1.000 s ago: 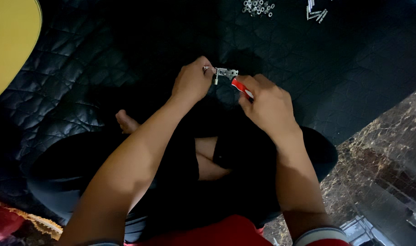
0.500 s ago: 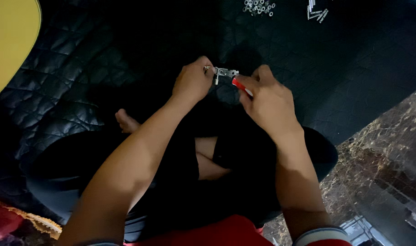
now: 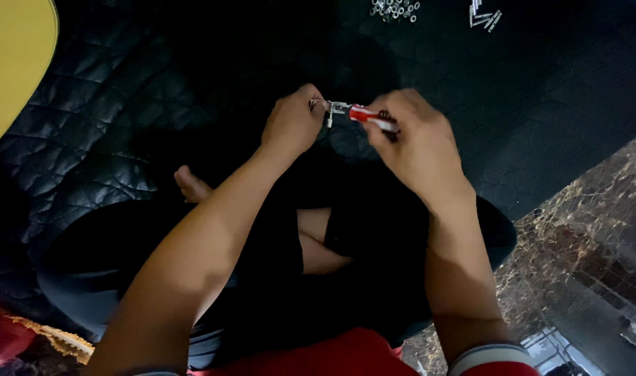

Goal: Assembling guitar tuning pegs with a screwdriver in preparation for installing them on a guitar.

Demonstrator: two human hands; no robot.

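Note:
My left hand (image 3: 291,124) pinches a small silvery metal part (image 3: 326,108) between its fingertips, just above my crossed legs. My right hand (image 3: 414,143) grips a red-handled tool (image 3: 368,117) whose metal tip (image 3: 339,108) meets that small part. Both hands are held close together over the black quilted mat (image 3: 123,111). The fingers hide most of the small part, so its exact shape cannot be made out.
A heap of several small silvery nuts (image 3: 394,8) and a few metal pins (image 3: 485,15) lie on the mat at the far edge. A yellow surface (image 3: 11,63) fills the upper left. Dark marbled floor (image 3: 589,244) runs along the right.
My right hand has rolled a little, so more of the red handle shows between the hands. The left hand has kept its place.

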